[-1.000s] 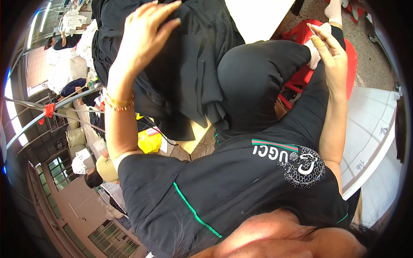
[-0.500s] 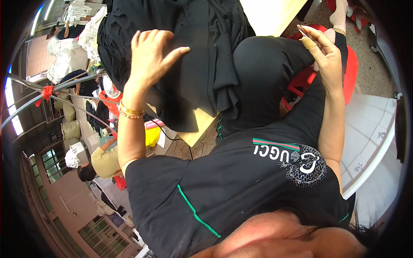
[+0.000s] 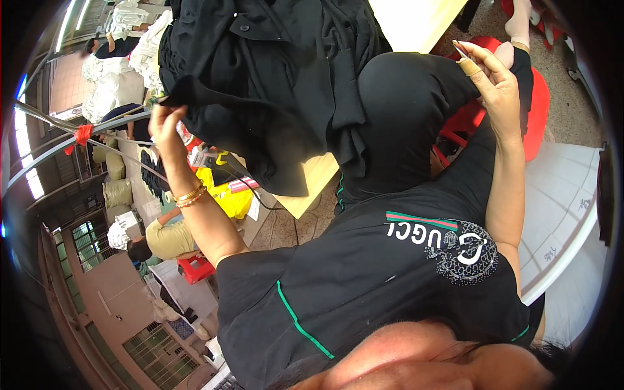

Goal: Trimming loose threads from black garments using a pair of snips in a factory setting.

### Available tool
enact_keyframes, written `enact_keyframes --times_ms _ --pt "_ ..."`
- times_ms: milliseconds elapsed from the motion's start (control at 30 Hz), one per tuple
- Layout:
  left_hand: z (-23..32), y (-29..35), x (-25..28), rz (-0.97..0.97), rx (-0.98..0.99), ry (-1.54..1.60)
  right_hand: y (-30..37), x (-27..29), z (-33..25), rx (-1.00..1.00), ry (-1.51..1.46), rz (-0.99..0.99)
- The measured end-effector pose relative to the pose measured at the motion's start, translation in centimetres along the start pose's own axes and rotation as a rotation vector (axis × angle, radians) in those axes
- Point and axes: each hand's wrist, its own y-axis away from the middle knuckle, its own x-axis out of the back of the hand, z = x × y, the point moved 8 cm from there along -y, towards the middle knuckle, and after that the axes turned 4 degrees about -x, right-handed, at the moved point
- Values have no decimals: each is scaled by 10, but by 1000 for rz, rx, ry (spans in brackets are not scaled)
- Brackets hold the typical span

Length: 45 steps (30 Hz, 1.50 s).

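In the upper left of the frame, the left hand (image 3: 167,125) is holding up the edge of a black flap (image 3: 253,127), its fingers closing together on the cloth; they are blurring slightly, so the exact grip is hard to tell. The flap is hanging slantwise from the hand toward the upper middle, its lower end lying over the corner of a wooden table (image 3: 312,185). Above it, a black pile (image 3: 286,68) is filling the upper middle, with a dark button (image 3: 245,28) showing near the top edge. Two bangles (image 3: 190,196) are circling the left wrist.

In the upper right, the right hand (image 3: 495,88) is staying well apart from the cloth. Its thumb and fingers are keeping a narrow grip on a small, thin tool (image 3: 461,50), whose kind cannot be told. A tan wrap (image 3: 469,67) is covering the thumb tip.

A black-clad knee (image 3: 409,88) is resting beside the pile, and a red stool (image 3: 537,120) is standing at the upper right. White cloth (image 3: 559,201) is spreading along the right side. Left of centre, a yellow bag (image 3: 227,195) is lying near the table corner, and farther left a co-worker in a tan shirt (image 3: 170,237) is bending forward.
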Motion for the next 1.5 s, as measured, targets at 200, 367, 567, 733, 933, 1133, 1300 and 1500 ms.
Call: enact_keyframes --times_ms 200,367,567,733,933,1133,1300,1500 --pt "77 -2 -72 131 -462 -541 -2 -1 -3 -13 4 5" --pt "128 -6 -191 -481 -763 -615 -1 -7 -3 1 0 -14" --pt "102 -24 -219 -913 -720 -762 5 -1 -9 -54 17 -1" --pt "131 -40 -218 -1038 -281 -328 7 7 -5 -24 13 41" --pt "229 -57 -206 -520 -495 -64 5 10 -10 -15 -80 14" --pt "267 -82 -237 -432 -418 729 5 38 -26 77 -23 182" --pt "210 -49 -301 -412 -634 -65 6 43 -61 238 100 323" --pt "108 -57 -302 -547 -94 412 -13 -20 -90 484 403 124"
